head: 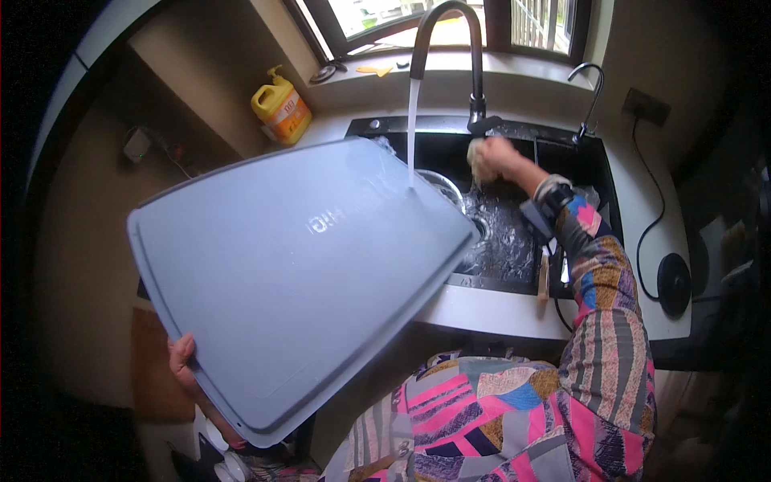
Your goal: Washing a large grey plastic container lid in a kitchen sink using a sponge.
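Observation:
My left hand [183, 360] grips the lower left edge of a large blue-grey plastic lid [289, 277], thumb on top, fingers hidden beneath. The lid lies tilted, its far end over the dark sink [506, 253]. Water streams from the curved faucet [449, 12] onto the lid's upper right corner. Over the right part of the sink, just below the faucet's base, my right hand [495, 158] is closed on a pale, wet cloth or sponge [477, 161], with water dripping from it. A round metal rim [446, 182] shows partly under the lid.
A yellow pump bottle [282, 111] stands on the counter at the back left. A small second tap [593, 90] rises at the sink's right corner. A black round base [673, 283] with a cord lies on the right counter. An orange scraper [374, 70] rests on the windowsill.

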Demonstrator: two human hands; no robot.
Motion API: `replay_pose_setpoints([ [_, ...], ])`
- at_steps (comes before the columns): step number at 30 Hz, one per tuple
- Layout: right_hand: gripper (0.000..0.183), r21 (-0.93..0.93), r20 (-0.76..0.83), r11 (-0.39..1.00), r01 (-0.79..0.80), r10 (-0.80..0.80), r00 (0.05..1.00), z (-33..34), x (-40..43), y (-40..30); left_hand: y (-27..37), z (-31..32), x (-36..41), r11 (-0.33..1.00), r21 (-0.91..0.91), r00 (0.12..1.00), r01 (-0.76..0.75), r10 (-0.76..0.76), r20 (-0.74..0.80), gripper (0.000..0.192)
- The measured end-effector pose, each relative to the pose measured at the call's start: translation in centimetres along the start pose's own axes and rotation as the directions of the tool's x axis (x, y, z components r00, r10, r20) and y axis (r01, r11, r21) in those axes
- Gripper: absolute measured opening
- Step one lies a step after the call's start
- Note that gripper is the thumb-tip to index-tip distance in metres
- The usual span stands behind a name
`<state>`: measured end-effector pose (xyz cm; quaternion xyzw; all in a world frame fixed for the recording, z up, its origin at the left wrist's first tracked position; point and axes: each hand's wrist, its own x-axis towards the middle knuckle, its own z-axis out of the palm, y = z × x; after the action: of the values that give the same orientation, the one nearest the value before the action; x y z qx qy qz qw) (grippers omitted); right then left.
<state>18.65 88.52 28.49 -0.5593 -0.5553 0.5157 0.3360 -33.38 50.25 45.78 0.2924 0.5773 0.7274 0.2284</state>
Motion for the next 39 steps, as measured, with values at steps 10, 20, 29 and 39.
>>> replay_pose_setpoints([
  [10,0.028,-0.281,-0.437,0.959,-0.033,-0.097,0.894,-2.8,2.8,-4.6,5.6,-1.1,0.2,0.997,0.077,0.993,-0.014,0.023,-0.118,0.021],
  [20,0.028,-0.4,-0.059,0.917,0.007,-0.034,0.998,0.8,0.6,-3.5,9.6,2.7,1.5,0.914,0.199,0.935,-0.353,0.355,0.03,0.029],
  [29,0.031,-0.565,0.156,0.814,0.138,-0.059,0.986,4.3,-2.3,-4.8,7.3,10.5,-2.6,0.857,0.206,0.872,-0.472,0.42,0.251,0.027],
  [39,0.034,-0.585,0.25,0.8,0.134,0.021,0.968,8.5,-3.7,-5.5,3.5,11.1,-5.0,0.89,0.153,0.862,-0.43,0.355,0.363,0.035],
])
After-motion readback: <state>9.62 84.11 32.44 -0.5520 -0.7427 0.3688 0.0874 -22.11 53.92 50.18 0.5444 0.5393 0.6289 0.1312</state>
